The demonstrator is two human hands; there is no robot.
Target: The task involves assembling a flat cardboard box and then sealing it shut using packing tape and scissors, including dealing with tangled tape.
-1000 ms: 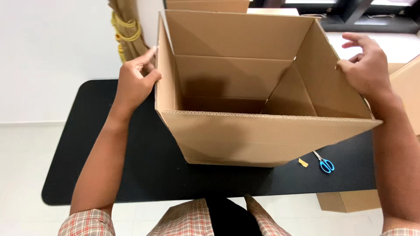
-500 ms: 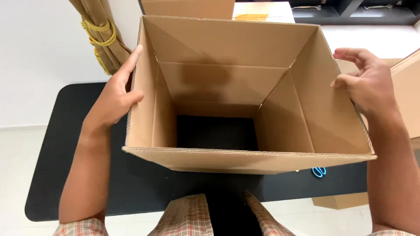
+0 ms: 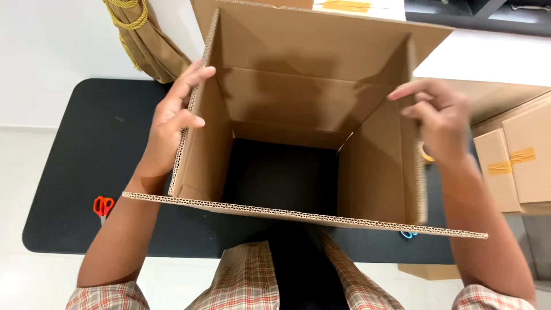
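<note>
On the black table (image 3: 74, 149) your box (image 3: 298, 109) stands squared up, its bottom unsealed and top flaps up; your left hand (image 3: 169, 123) and right hand (image 3: 439, 117) press open-palmed against its sides.

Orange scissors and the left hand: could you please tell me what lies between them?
In the head view, only bare black table separates the orange scissors from the left hand.

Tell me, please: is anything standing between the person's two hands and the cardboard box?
Nothing visible does. The left hand already rests against the left wall of the open cardboard box, fingers over its edge. The right hand is at the right wall's top edge, fingertips touching or nearly touching it.
</note>
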